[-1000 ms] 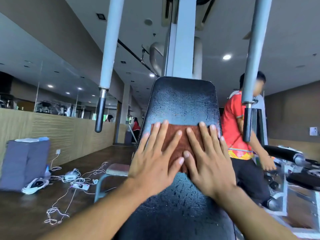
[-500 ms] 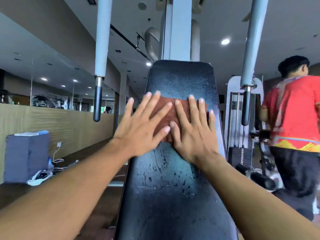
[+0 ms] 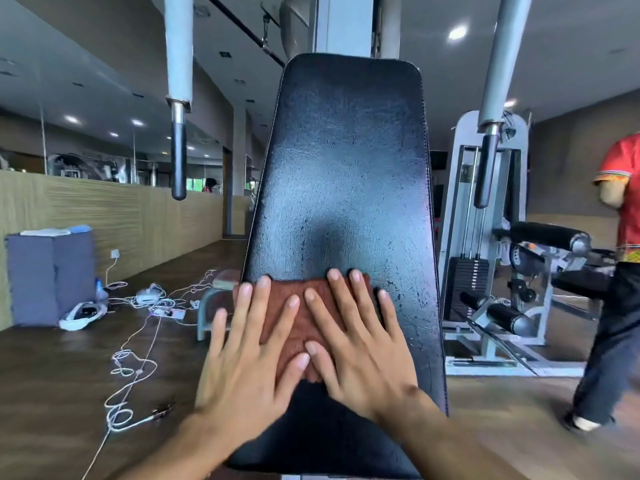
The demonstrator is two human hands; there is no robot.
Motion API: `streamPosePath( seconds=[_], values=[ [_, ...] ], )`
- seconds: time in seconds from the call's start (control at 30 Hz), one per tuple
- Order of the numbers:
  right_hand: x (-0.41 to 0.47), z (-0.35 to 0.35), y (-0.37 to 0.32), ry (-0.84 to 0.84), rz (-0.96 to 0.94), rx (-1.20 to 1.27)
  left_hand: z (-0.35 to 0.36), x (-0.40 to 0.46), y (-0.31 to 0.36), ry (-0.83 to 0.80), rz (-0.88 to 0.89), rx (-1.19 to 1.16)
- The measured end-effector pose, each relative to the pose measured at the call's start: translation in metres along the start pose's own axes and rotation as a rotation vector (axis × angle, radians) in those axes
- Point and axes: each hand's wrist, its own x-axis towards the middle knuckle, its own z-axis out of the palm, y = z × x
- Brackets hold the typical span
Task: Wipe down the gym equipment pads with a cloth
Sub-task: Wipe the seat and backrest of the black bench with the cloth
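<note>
A tall black back pad (image 3: 346, 161) of a gym machine rises in front of me, its surface wet and shiny. A folded brown cloth (image 3: 301, 317) lies flat against its lower part. My left hand (image 3: 249, 355) presses on the cloth's left side with fingers spread and straight. Beside it, my right hand (image 3: 356, 344) presses the cloth's right side the same way, thumbs nearly touching. Most of the cloth is hidden under both hands.
Two grey bars with black grips hang at the left (image 3: 178, 133) and right (image 3: 491, 126) of the pad. A weight-stack machine (image 3: 485, 271) stands at the right. A person in a red shirt (image 3: 620, 271) walks at the far right. Cables (image 3: 138, 327) litter the floor at the left.
Both hands have slid the cloth down the pad from its upper part to its lower part. The person in red has moved further right.
</note>
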Motion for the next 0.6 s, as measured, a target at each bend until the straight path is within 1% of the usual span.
streamPosePath(
  seconds=[0.07, 0.17, 0.23, 0.33, 0.43, 0.5, 0.6],
  values=[
    [-0.005, -0.001, 0.009, -0.008, -0.044, -0.029, 0.001, -0.001, 0.008, -0.007, -0.006, 0.003],
    [0.007, -0.011, 0.031, -0.008, -0.06, -0.054, -0.008, 0.023, 0.009, -0.005, 0.052, 0.025],
    [0.023, -0.021, 0.049, 0.005, -0.005, -0.059, -0.018, 0.052, 0.011, 0.003, 0.083, 0.048],
    [0.053, -0.036, 0.079, 0.004, 0.103, -0.062, -0.032, 0.107, 0.024, 0.041, 0.074, 0.065],
    [0.076, -0.048, 0.105, -0.004, 0.199, 0.005, -0.044, 0.153, 0.037, 0.058, 0.071, 0.076],
    [0.08, -0.05, 0.11, 0.013, 0.25, 0.064, -0.047, 0.164, 0.042, 0.061, 0.083, 0.085],
    [0.068, -0.042, 0.098, 0.064, 0.319, 0.115, -0.044, 0.156, 0.046, 0.062, 0.103, 0.083]
  ],
)
